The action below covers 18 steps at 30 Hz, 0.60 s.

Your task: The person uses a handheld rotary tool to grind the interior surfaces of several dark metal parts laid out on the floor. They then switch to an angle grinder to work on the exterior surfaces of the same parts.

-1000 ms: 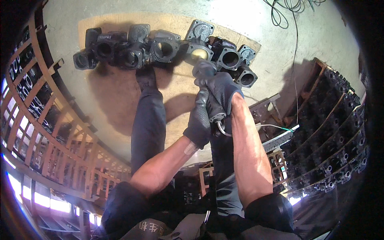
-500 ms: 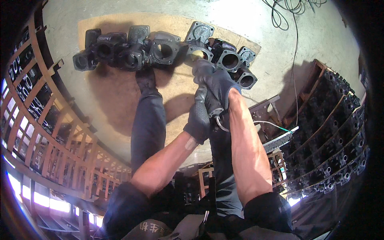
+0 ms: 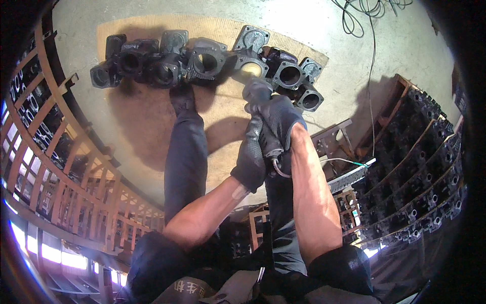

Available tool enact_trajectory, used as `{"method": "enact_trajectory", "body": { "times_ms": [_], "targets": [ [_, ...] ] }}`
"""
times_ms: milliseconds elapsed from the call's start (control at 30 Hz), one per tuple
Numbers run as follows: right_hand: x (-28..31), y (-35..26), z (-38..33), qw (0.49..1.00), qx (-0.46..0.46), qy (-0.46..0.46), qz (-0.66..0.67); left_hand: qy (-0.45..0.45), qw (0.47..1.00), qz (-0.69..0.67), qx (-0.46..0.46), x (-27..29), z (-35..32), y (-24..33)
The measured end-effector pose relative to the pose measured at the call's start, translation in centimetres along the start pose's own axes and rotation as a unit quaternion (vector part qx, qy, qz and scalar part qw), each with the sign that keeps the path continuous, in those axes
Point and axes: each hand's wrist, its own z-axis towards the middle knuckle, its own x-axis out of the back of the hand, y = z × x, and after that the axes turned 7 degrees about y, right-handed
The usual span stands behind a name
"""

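Note:
Both my gloved hands grip a hand-held grinder point(image 3: 256, 96). My left hand point(image 3: 251, 161) is closed round its rear handle, where a cable comes out. My right hand point(image 3: 278, 117) clasps the body nearer the head. The grinder's spinning disc point(image 3: 249, 69) touches a dark metal casting point(image 3: 251, 48) in a row of similar castings point(image 3: 152, 63) lying on a brown mat point(image 3: 223, 109) on the concrete floor.
Rust-coloured metal racks point(image 3: 55, 167) curve along the left. Stacked dark castings in racks point(image 3: 420, 167) fill the right. A tangle of cable point(image 3: 367, 7) lies at the top. My legs point(image 3: 185, 157) stand on the mat.
The hands and grinder have shifted slightly toward the casting; the disc stays on the same part.

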Motion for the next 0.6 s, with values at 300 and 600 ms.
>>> {"method": "enact_trajectory", "body": {
  "times_ms": [300,600],
  "targets": [
    [-1.2,1.4,4.4,0.993,0.11,-0.027,0.021,-0.003,1.0,-0.019,-0.001,1.9,3.3,0.0],
    [-1.1,0.0,2.2,1.0,0.009,-0.009,0.028,-0.02,1.0,-0.009,0.001,1.3,2.5,0.2]
  ]
}}
